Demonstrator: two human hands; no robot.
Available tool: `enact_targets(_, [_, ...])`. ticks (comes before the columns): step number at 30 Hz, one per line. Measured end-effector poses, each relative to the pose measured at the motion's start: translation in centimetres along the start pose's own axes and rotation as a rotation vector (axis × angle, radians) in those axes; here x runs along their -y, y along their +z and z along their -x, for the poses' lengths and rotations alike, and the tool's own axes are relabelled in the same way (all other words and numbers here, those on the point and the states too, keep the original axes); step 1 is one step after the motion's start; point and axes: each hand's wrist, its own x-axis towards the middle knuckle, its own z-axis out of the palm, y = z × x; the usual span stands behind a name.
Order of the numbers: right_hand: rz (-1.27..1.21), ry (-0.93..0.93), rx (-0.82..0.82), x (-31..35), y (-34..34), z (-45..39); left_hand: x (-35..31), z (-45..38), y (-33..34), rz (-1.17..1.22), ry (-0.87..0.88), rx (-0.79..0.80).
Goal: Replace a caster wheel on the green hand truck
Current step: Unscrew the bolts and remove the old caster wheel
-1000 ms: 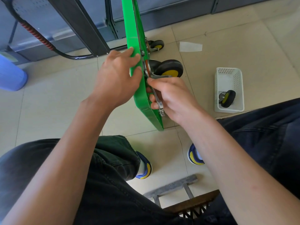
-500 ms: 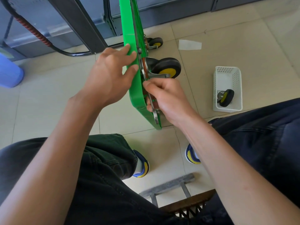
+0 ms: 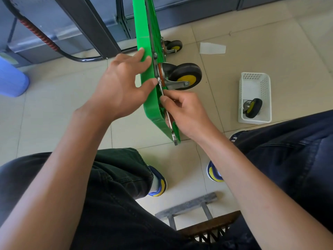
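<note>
Left hand (image 3: 124, 87): fingers flat, bracing green hand truck (image 3: 144, 29). Right hand (image 3: 187, 112) pinches wrench (image 3: 169, 120); seat squarely at caster (image 3: 183, 76) base, 12 o'clock, turn steadily.

Sunlit beige tiled floor (image 3: 252, 33), grey cabinets (image 3: 180, 11) behind.

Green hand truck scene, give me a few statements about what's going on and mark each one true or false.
1. The right hand holds a wrench against the green hand truck. True.
2. The white basket is empty. False: a spare wheel lies in it.
3. The left hand rests on the truck's flat green side. True.
4. The near caster wheel has a red hub. False: its hub is yellow.
5. The basket sits on the person's lap. False: it stands on the floor.
</note>
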Motion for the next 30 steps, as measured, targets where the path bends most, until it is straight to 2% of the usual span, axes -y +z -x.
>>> enact_targets(5, [0.035,0.037,0.026,0.5,-0.3,-0.3,-0.3,0.0,-0.1,-0.007,-0.007,0.002])
enact_targets(9, [-0.153,0.231,0.169,1.4,-0.7,-0.6,-0.5,0.0,-0.1,-0.001,-0.002,0.001])
enact_targets(12, [-0.229,0.303,0.218,1.6,-0.9,-0.8,-0.4,0.0,-0.1,-0.003,-0.003,0.0])
enact_targets(16, [-0.135,0.285,0.195,1.5,-0.6,-0.9,-0.4,0.0,-0.1,-0.013,-0.005,0.007])
enact_targets(24, [0.046,0.226,0.255,1.6,-1.2,-1.4,-0.3,0.0,0.0,-0.031,0.001,0.014])
enact_targets(30, [0.155,0.169,0.215,0.6,-1.0,-1.6,-0.2,-0.1,0.1,-0.019,-0.001,0.015])
